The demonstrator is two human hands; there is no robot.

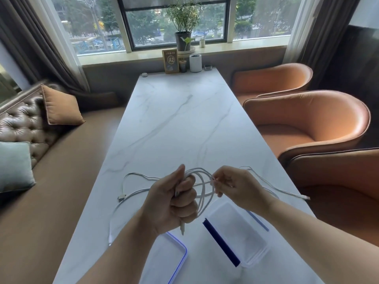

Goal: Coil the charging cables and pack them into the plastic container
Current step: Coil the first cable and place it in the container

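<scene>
My left hand (176, 203) is closed around a white charging cable (202, 193) wound into loops, held above the table's near end; one plug end hangs down below the fist. My right hand (231, 186) pinches the same cable at the right side of the coil. A second white cable (131, 193) lies loose on the marble table to the left, its connector near the left edge. Another white cable (287, 191) trails off to the right. The clear plastic container (246, 238) stands open just below my right hand, with nothing visible inside. Its blue-rimmed lid (174, 261) lies beside it, at the near edge.
The long white marble table (184, 124) runs toward a window. At its far end stand a sign marked A2 (170, 61), a white cup (195, 62) and small items. Orange armchairs (307, 124) line the right side; a brown sofa (30, 124) with cushions lines the left.
</scene>
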